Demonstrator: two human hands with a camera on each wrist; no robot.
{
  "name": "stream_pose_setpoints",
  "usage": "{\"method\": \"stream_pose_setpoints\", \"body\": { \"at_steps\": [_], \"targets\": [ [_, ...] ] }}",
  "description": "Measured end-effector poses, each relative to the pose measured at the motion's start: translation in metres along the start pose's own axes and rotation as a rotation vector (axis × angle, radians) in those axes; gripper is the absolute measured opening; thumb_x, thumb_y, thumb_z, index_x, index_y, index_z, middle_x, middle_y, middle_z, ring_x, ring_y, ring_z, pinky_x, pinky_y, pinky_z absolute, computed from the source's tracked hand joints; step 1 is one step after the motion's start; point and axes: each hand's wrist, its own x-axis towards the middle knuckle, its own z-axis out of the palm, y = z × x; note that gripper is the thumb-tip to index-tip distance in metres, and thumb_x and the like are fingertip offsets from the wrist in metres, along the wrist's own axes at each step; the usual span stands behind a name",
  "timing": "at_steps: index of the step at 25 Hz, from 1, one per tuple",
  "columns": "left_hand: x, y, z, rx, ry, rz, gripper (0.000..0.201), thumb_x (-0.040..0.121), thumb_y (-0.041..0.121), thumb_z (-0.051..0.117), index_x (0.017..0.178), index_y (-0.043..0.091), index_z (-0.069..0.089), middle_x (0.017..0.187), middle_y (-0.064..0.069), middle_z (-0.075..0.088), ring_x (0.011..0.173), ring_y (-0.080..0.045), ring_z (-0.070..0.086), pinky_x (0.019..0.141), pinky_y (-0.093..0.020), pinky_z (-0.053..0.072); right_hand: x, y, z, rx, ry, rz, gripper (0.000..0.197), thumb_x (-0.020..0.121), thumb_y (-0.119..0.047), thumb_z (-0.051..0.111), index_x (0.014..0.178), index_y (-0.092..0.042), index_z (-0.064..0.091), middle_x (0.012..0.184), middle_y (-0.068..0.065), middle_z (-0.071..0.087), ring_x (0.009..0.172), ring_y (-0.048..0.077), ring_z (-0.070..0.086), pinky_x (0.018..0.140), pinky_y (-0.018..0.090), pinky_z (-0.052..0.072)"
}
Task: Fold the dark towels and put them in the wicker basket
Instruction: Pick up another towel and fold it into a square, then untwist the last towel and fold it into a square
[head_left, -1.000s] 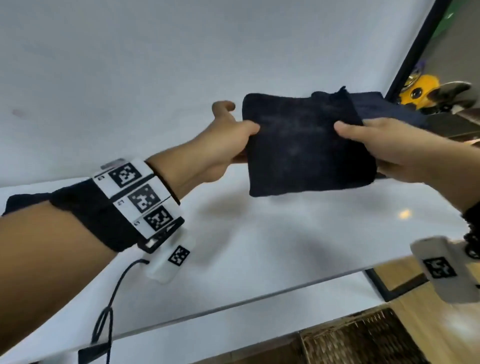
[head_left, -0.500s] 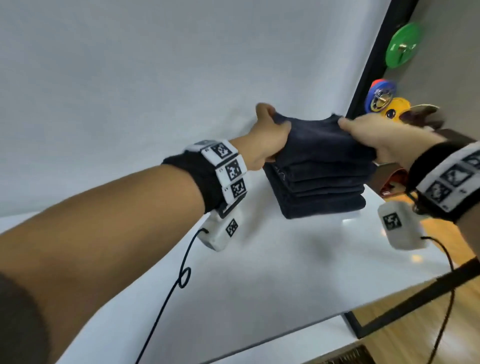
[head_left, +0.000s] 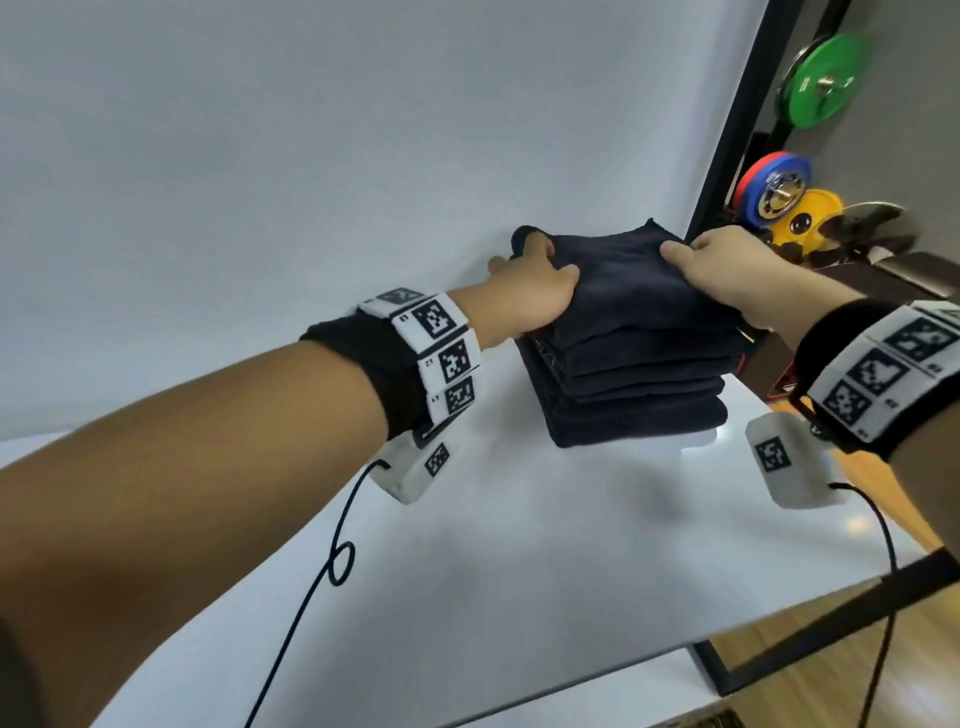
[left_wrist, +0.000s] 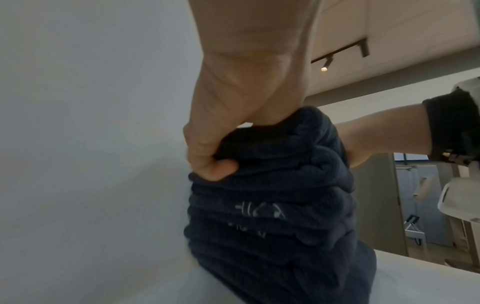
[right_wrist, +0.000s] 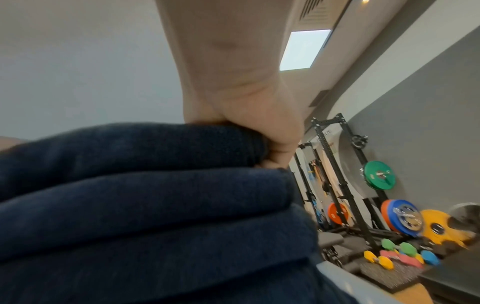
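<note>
A gym: a squat rack (right_wrist: 335, 174), coloured weight plates (head_left: 823, 80) and dumbbells (right_wrist: 379, 260).

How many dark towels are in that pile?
4, I think, all stacked on the white table by the wall. The left hand and right hand hold the top towel. Folds may mislead.

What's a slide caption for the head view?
Both hands, left and right, grip the top folded dark towel on a stack on the white table.
</note>
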Motion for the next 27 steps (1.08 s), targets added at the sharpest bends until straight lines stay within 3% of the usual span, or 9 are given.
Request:
{"method": "stream_pose_setpoints", "body": {
  "at_steps": [2,4,6,8,11,15,22,27],
  "targets": [
    [0.000,0.009,-0.011,0.242,0.167,0.079,0.052,0.098,0.044,0.037,0.145,0.021,0.031,0.145,-0.016,0.026,0.118,-0.032,0.045,0.095,-0.039,0.043,-0.003,-0.009,-0.009,-0.147,0.095,-0.111,0.048,0.097,-0.046,0.049,0.112,-0.003,0.063,0.116,0.020,0.064,0.108,0.039,0.056,0.086,0.039,0.044],
    [0.003,0.023,-0.015,0.356,0.275,0.223,0.052,0.099,0.045,0.034,0.144,0.019,0.035,0.148,-0.015,0.029,0.133,-0.034,0.034,0.105,-0.046,0.034,-0.007,-0.020,-0.016,-0.155,0.156,-0.280,0.042,0.099,-0.042,0.046,0.122,-0.010,0.060,0.126,0.016,0.062,0.119,0.037,0.052,0.094,0.038,0.041],
    [0.011,0.031,-0.002,0.463,0.153,0.261,0.056,0.099,0.048,0.028,0.146,0.017,0.037,0.151,-0.015,0.033,0.140,-0.034,0.029,0.112,-0.051,0.027,-0.011,-0.022,-0.008,-0.196,0.026,-0.396,0.042,0.103,-0.038,0.040,0.134,-0.016,0.056,0.141,0.011,0.055,0.131,0.031,0.046,0.104,0.033,0.034],
    [0.020,0.026,0.017,0.547,-0.032,0.176,0.063,0.099,0.052,0.019,0.152,0.018,0.029,0.159,-0.015,0.024,0.148,-0.034,0.014,0.117,-0.055,0.015,-0.012,-0.011,0.008,-0.171,-0.165,-0.364,0.047,0.105,-0.039,0.033,0.147,-0.020,0.044,0.154,0.005,0.041,0.141,0.025,0.035,0.112,0.029,0.022],
    [0.026,0.017,0.030,0.569,-0.063,0.128,0.067,0.099,0.057,0.014,0.157,0.024,0.011,0.165,-0.013,0.004,0.151,-0.032,-0.004,0.119,-0.057,0.001,-0.006,0.002,0.019,-0.074,-0.231,-0.317,0.050,0.106,-0.039,0.029,0.153,-0.024,0.030,0.161,0.000,0.027,0.148,0.020,0.023,0.117,0.028,0.012],
    [0.030,0.015,0.027,0.524,-0.092,0.104,0.068,0.095,0.061,0.018,0.156,0.034,0.007,0.165,-0.011,0.000,0.151,-0.032,-0.005,0.120,-0.056,0.002,0.000,0.004,0.025,-0.048,-0.230,-0.304,0.050,0.106,-0.039,0.029,0.154,-0.023,0.028,0.162,0.002,0.024,0.148,0.020,0.020,0.117,0.028,0.010],
    [0.041,0.009,0.031,0.471,-0.089,0.152,0.065,0.086,0.067,0.024,0.150,0.053,0.016,0.162,-0.017,0.013,0.149,-0.040,0.005,0.119,-0.053,0.006,0.002,0.000,0.027,-0.129,-0.243,-0.310,0.047,0.108,-0.032,0.026,0.151,-0.016,0.033,0.157,0.007,0.033,0.143,0.025,0.030,0.111,0.026,0.021],
    [0.029,0.004,0.035,0.445,-0.072,0.259,0.055,0.094,0.063,0.023,0.149,0.053,0.021,0.165,-0.006,0.008,0.150,-0.039,-0.005,0.120,-0.050,-0.003,0.002,0.004,0.030,-0.099,-0.192,-0.328,0.046,0.107,-0.033,0.029,0.148,-0.018,0.038,0.155,0.007,0.037,0.142,0.025,0.033,0.112,0.028,0.022]
  ]
}}
